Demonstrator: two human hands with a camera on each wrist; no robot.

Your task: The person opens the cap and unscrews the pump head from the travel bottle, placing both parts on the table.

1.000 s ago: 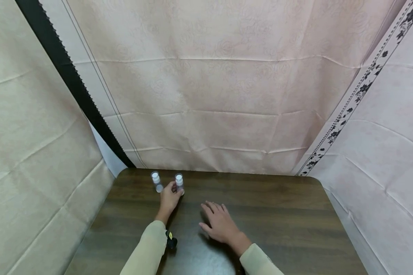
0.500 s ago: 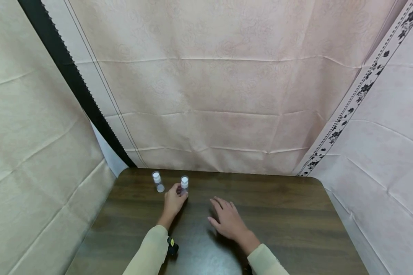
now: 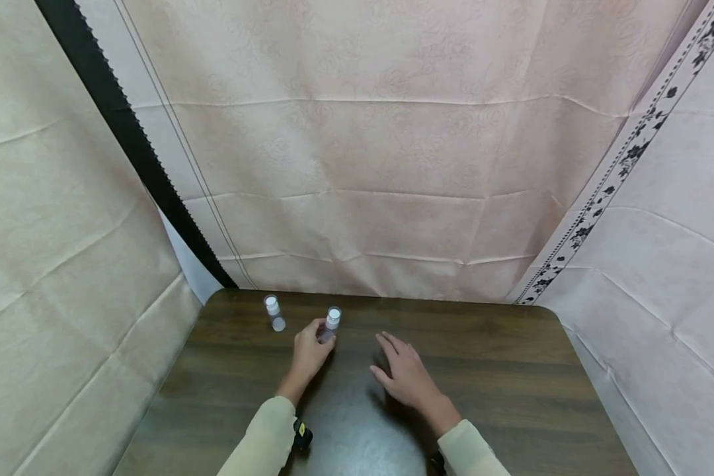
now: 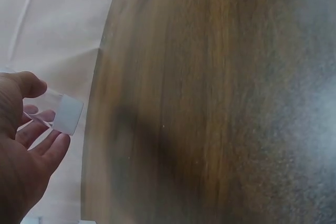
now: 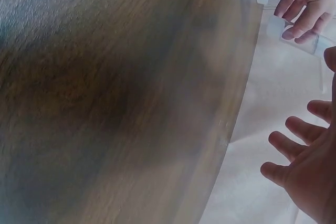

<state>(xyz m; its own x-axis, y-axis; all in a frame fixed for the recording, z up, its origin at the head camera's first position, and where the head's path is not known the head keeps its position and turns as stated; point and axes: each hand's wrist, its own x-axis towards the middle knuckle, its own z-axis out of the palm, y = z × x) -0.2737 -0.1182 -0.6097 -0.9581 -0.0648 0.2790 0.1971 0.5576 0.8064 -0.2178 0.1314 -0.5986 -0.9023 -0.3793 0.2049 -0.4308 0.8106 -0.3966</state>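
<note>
Grasping a white-capped bottle (image 3: 331, 322), left grip (image 3: 311, 350) partly hiding its clear body, right grip (image 3: 409, 378) relaxed

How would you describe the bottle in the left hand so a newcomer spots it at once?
Start at the brown table and look near its far edge, just left of centre in the head view. There the left hand grips a small bottle with a white top. Unlike the similar other bottle farther left, which no hand touches, this one is held.
</note>
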